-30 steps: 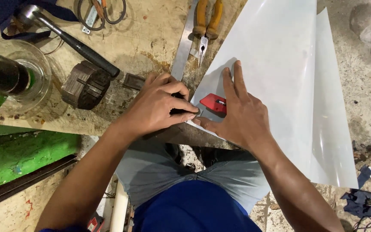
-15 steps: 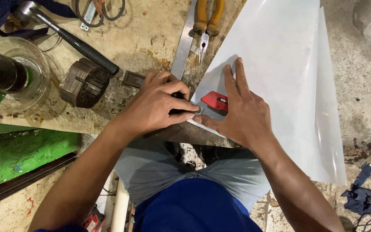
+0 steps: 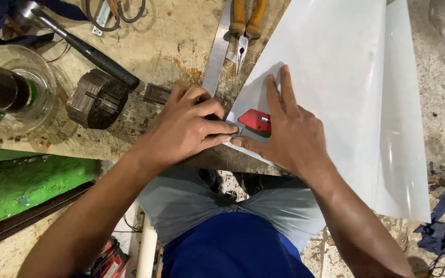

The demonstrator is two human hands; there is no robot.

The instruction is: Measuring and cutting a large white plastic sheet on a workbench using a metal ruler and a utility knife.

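- Far out past the left knuckles: one glass jar (image 3: pixel 19 87) with a green-capped dark bottle inside, one black-handled hammer (image 3: pixel 86 49), one dark slotted motor core (image 3: pixel 96 99).
- Left hand (image 3: pixel 186 128): fingers curled tight, tips pinched at the near corner of the white plastic sheet (image 3: pixel 336 77); whether a blade sits in that grip, cannot tell.
- Just beyond the left knuckles: one metal ruler (image 3: pixel 217 51) running away across the workbench (image 3: pixel 171 36).
- Beyond the fingertips of both hands: one pair of orange-handled pliers (image 3: pixel 243 25), jaws pointing toward the fingers.
- Between the two thumbs, under the right index finger: one small red tool (image 3: pixel 256 120) lying on the sheet.
- Right hand (image 3: pixel 289 134): flat, fingers together and stretched out, pressing the sheet down; thumb meeting the left fingertips.
- Likely risks: glossy sheet sliding under the flat palm, since most of it overhangs the bench edge unsupported; thumb nicked if an edge is worked so close to it.
- Count: two hands, one sheet.
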